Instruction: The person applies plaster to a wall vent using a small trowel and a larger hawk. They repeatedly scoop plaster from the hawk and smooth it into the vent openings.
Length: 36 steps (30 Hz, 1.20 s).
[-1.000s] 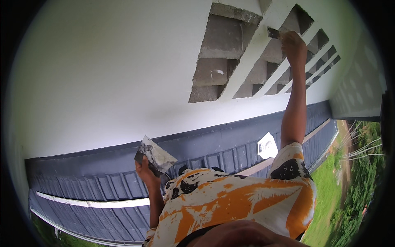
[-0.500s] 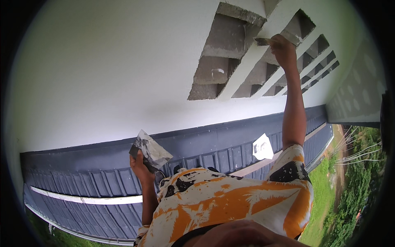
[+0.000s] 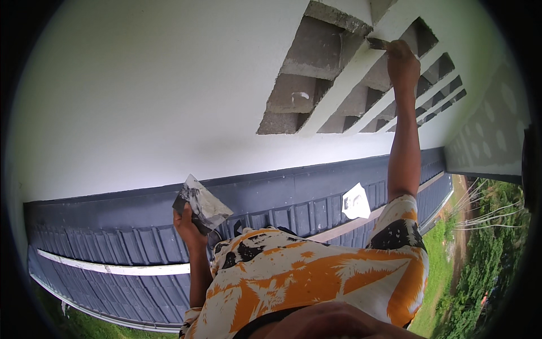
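Note:
High up at the wall, my right hand (image 3: 402, 66) is closed around a putty knife (image 3: 377, 43). Its dark blade meets a white strip of wall between the recessed grey concrete openings (image 3: 316, 48), near their upper corner. Lower down on the left, my left hand (image 3: 189, 229) grips a smeared bag of putty (image 3: 206, 206), dark at one edge and pale grey across the rest. The bag is held away from the wall, above the roof; what lies inside it is hidden.
A smooth white wall (image 3: 147, 107) fills the upper left. Below it runs a dark ribbed roof (image 3: 141, 248) with a pale strip (image 3: 113, 269) along it. A white sheet or bag (image 3: 355, 201) lies on the roof. Grass (image 3: 437, 263) and bushes show beyond the right edge.
My right hand has moved up and slightly right along the wall strip with the putty knife. My left hand keeps its hold on the bag, shifting slightly left and up in view.

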### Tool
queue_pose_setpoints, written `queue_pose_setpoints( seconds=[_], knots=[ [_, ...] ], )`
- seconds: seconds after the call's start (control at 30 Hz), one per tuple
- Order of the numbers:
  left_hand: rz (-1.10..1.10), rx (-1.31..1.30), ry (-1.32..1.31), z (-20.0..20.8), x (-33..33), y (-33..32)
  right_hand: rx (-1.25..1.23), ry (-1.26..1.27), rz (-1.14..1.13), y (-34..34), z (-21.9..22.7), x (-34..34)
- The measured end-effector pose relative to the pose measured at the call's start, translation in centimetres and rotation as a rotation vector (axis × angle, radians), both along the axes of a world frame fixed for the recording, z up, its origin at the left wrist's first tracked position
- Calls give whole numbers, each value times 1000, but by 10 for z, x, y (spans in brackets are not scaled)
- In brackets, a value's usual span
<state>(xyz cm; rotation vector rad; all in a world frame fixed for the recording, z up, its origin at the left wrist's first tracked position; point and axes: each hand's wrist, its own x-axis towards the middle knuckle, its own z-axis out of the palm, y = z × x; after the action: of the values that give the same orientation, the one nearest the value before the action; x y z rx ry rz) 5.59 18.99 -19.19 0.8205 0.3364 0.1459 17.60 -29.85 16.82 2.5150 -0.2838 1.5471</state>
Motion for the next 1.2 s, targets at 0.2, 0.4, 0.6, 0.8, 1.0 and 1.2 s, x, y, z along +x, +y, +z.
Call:
queue_pose_setpoints(
  seconds=[0.2,0.4,0.6,0.8,1.0,1.2],
  knots=[
    [17,-14,37,4,-3,-2,827,-247,436,52,-35,-51],
    [-100,-38,57,3,2,-3,1248,-396,644,117,-159,-15],
    [-213,44,2,10,16,21,942,-672,259,155,-146,26],
    [-280,109,-35,4,29,36,1033,-635,171,145,-119,51],
    [-329,267,-99,7,34,44,1010,-678,154,138,-98,59],
    [-299,123,-64,18,34,35,1046,-625,98,133,-108,54]
  ],
)
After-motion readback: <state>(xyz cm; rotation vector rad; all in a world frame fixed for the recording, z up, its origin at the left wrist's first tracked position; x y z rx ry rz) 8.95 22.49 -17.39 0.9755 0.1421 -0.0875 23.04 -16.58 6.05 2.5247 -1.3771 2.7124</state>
